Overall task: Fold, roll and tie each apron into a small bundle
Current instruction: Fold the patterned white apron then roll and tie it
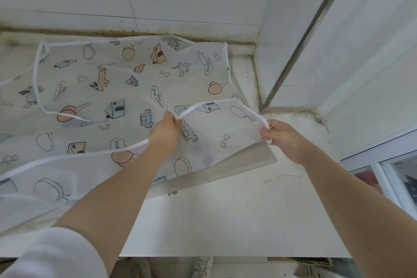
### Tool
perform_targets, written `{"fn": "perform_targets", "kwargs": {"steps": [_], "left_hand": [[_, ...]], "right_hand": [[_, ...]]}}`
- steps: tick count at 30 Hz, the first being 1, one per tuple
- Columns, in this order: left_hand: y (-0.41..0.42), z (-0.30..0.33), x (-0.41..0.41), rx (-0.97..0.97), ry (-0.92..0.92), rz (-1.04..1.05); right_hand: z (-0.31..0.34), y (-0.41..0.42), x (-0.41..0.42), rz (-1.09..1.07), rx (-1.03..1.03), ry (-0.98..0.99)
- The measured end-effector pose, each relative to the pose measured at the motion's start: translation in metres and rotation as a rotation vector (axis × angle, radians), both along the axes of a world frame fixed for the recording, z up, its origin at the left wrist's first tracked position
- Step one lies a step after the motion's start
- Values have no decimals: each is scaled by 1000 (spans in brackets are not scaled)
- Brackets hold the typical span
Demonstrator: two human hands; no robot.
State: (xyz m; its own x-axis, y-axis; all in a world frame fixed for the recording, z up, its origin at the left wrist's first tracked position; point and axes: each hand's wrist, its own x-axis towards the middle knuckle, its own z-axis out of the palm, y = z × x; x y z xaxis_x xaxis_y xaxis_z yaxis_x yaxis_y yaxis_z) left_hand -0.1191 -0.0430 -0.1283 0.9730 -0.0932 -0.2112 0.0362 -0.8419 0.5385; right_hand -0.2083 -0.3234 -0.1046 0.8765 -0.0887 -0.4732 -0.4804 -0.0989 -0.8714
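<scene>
Thin translucent cartoon-printed apron lay spread lengthwise along desk's back edge. Left hand and right hand each pinched its white-bound right end, lifted; remaining cloth extended leftward.
</scene>
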Motion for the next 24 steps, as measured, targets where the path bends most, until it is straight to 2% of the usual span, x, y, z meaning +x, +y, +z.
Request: {"fn": "perform_targets", "kwargs": {"steps": [4, 7, 8, 11, 12, 14, 15, 16, 20, 22, 24], "left_hand": [[-12, 1, -1, 49, -82, -37], [-21, -2, -2, 140, -63, -55], [-24, -3, -1, 158, -60, -51], [-25, -4, 2, 151, -62, -18], [-24, -4, 3, 141, -65, -8], [-23, -3, 4, 150, -67, -1], [-22, -3, 4, 169, -64, -5], [-22, -3, 3, 189, -58, -12], [-22, -4, 5, 224, -29, -36], [-21, -3, 6, 233, -22, -40], [-22, -1, 6, 242, -23, -38]], "right_hand": [[5, -9, 4, 88, 97, 13], [3, -8, 4, -93, -166, -92], [1, -8, 2, -156, -189, -134], [-2, -7, -7, -112, -58, -137], [-5, -7, -9, -61, -100, -122], [-14, -5, -11, -7, -419, -126], [-18, -3, -10, -63, -554, -144], [-20, 0, -7, -165, -577, -154], [-16, 8, 7, -403, -432, -283], [-8, 8, 12, -495, -164, -301], [-2, 5, 14, -460, 27, -280]]}}
